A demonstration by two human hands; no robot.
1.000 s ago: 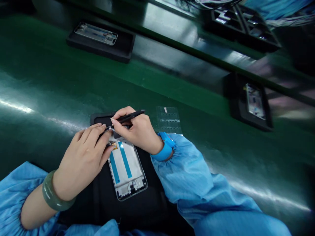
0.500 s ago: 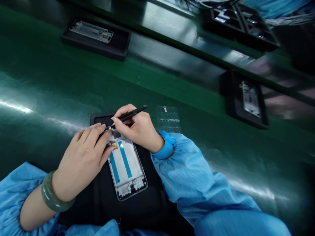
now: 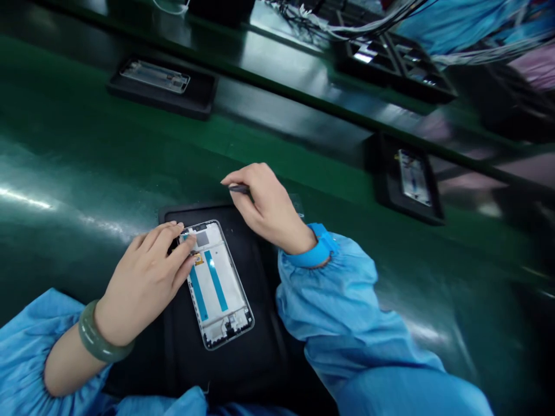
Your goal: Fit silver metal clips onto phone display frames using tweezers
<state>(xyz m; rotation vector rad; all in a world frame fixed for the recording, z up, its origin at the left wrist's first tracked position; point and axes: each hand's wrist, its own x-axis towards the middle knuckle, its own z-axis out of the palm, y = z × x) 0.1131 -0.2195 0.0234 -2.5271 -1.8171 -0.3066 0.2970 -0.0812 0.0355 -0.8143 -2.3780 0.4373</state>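
Note:
A phone frame [image 3: 217, 286] with two blue strips lies face up on a black tray [image 3: 255, 341] in front of me. My left hand [image 3: 150, 277] rests on the frame's upper left corner, fingers stretched flat and pressing on it. My right hand [image 3: 266, 205] hovers above and to the right of the frame, fingers closed on a thin black tool [image 3: 238, 188] whose tip points left. The clear sheet of small parts is mostly hidden behind that hand.
The green conveyor belt [image 3: 87, 156] carries two other black trays with phone frames, one at the far left [image 3: 162, 86] and one at the right [image 3: 407, 176]. Dark racks and cables [image 3: 381, 52] stand behind the belt.
My right hand has lifted the tool off the frame's top end and moved up and to the right. The left hand stays on the frame. The trays on the belt have shifted left.

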